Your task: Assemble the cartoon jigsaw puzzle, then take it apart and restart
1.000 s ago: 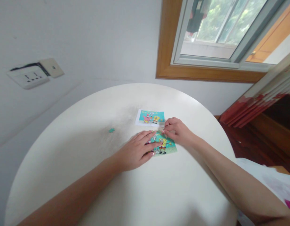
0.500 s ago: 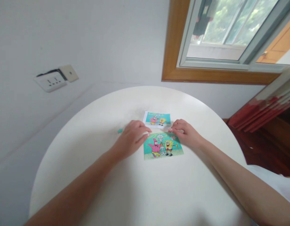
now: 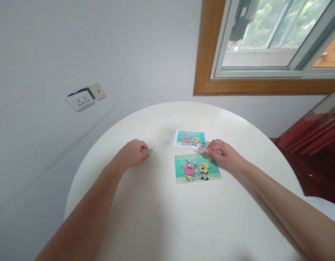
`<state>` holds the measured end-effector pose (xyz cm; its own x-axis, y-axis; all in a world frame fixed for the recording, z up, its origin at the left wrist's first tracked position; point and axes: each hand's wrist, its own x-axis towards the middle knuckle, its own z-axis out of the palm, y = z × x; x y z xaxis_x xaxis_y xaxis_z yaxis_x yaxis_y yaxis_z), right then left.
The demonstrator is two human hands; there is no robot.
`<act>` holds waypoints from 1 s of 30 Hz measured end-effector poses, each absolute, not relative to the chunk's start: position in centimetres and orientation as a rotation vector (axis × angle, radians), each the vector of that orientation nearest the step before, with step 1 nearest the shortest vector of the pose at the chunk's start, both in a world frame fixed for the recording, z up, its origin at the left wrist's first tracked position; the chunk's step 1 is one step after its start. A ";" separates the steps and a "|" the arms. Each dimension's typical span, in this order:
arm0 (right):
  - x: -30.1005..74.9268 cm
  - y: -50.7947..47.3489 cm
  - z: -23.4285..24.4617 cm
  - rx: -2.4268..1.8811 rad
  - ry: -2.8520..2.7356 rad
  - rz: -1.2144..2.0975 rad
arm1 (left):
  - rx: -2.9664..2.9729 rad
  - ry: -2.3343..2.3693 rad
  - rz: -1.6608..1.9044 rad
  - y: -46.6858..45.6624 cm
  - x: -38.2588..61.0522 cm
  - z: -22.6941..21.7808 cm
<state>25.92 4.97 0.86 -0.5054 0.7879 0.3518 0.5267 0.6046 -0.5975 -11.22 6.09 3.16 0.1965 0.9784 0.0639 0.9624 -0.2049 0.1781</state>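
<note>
Left hand at a loose puzzle piece; right hand steadying the assembled puzzle.

The left hand (image 3: 130, 155) lies towards the table's left side, its fingers (image 3: 144, 150) drawn together on a small teal cardboard jigsaw piece (image 3: 150, 150). The right hand (image 3: 223, 155) rests with loosely curled fingers on the top right corner of the flat, colourful cartoon jigsaw puzzle (image 3: 197, 168) near the centre of the round white table (image 3: 167, 217). A small printed reference picture (image 3: 189, 138) lies just beyond it, towards the far edge. The piece looks light, thin and stiff, likely to slide; pinching its edges seems best.
</note>
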 end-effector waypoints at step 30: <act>25.8 4.9 0.8 -1.028 -2.237 0.642 | 2.452 1.625 0.718 6.0 -6.6 -0.6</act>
